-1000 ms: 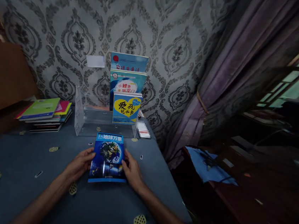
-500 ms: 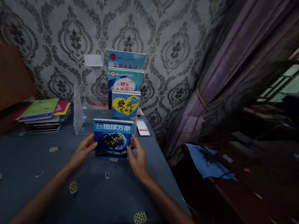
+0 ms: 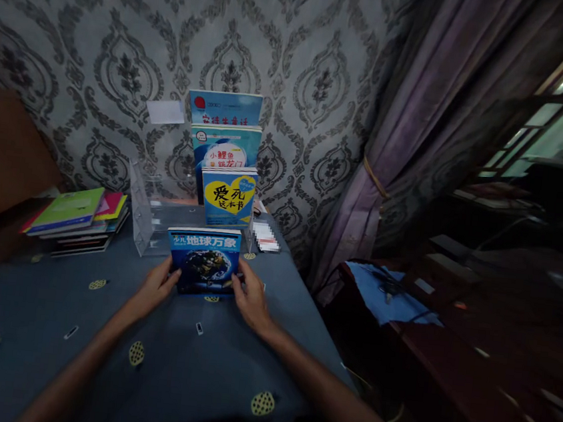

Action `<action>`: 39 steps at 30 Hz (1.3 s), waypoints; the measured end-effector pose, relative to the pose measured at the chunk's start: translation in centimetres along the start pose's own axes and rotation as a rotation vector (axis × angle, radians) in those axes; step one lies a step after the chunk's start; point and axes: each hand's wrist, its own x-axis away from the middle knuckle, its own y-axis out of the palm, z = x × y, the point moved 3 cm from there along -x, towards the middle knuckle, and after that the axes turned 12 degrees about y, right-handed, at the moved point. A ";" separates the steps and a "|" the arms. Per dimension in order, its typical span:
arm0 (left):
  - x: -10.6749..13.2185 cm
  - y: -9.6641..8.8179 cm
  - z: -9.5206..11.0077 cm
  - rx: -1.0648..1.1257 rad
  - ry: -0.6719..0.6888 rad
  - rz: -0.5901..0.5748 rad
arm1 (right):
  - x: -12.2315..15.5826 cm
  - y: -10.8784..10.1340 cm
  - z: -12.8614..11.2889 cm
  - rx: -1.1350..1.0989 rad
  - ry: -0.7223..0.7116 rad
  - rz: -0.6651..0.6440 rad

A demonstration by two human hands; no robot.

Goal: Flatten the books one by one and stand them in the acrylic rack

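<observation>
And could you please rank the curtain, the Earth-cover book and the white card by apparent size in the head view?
Largest to smallest:
1. Curtain
2. Earth-cover book
3. White card

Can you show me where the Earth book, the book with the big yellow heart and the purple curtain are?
Earth book [image 3: 204,263]: head view, on the globe picture on its cover.
Heart book [image 3: 229,197]: head view, on its front cover.
Curtain [image 3: 404,126]: head view, on its purple folds.
</observation>
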 end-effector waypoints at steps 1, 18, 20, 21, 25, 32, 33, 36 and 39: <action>-0.1 0.0 -0.4 -0.024 0.014 0.004 | -0.1 0.0 0.2 -0.017 0.002 0.004; -13.0 1.5 1.6 -0.199 0.298 0.283 | -13.6 -3.0 0.5 -0.116 -0.155 0.187; -13.3 1.9 1.1 -0.218 0.274 0.278 | -13.9 -2.9 1.2 -0.111 -0.134 0.192; -13.5 2.0 0.9 -0.226 0.263 0.278 | -14.0 -2.8 1.6 -0.110 -0.124 0.189; -13.7 2.4 0.0 -0.256 0.233 0.267 | -14.3 -2.4 2.8 -0.093 -0.102 0.159; -13.4 3.8 -0.6 -0.439 0.166 0.224 | -14.4 -2.6 4.0 0.004 -0.101 0.200; -13.2 3.9 -0.5 -0.491 0.156 0.233 | -14.4 -2.7 4.2 0.025 -0.107 0.221; -12.8 4.2 -0.1 -0.633 0.092 0.237 | -14.4 -2.8 4.5 0.082 -0.113 0.271; -12.7 4.5 0.2 -0.713 -0.030 0.160 | -14.6 -2.6 4.9 0.114 -0.087 0.284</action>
